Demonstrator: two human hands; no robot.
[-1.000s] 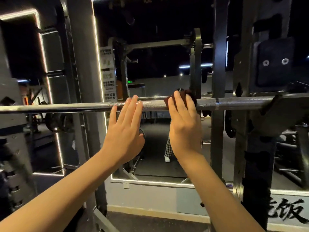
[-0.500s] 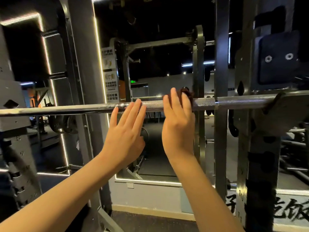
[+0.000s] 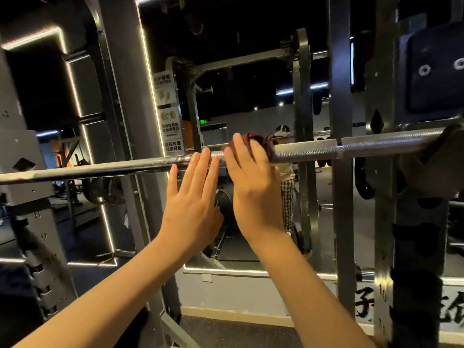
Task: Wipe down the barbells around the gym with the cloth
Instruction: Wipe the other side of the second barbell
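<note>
A steel barbell (image 3: pixel 313 149) lies across the rack at chest height, sloping slightly down to the left. Its right part is knurled. A dark maroon cloth (image 3: pixel 266 144) is bunched over the bar. My right hand (image 3: pixel 251 192) presses it against the bar, fingers reaching up over it; the thumb is hidden. Just to the left, my left hand (image 3: pixel 190 204) is held flat, with its straight fingertips touching the bare bar.
The bar's right end sits in a hook (image 3: pixel 439 169) on a thick black rack upright (image 3: pixel 416 234). A grey upright (image 3: pixel 125 96) stands at the left. Behind is an LED-framed mirror (image 3: pixel 251 96) showing a person's reflection. Weight plates (image 3: pixel 103 192) hang low at the left.
My right hand has slid the cloth leftward along the bar, off the knurled part and close up against my left hand. My left hand has stayed nearly in place.
</note>
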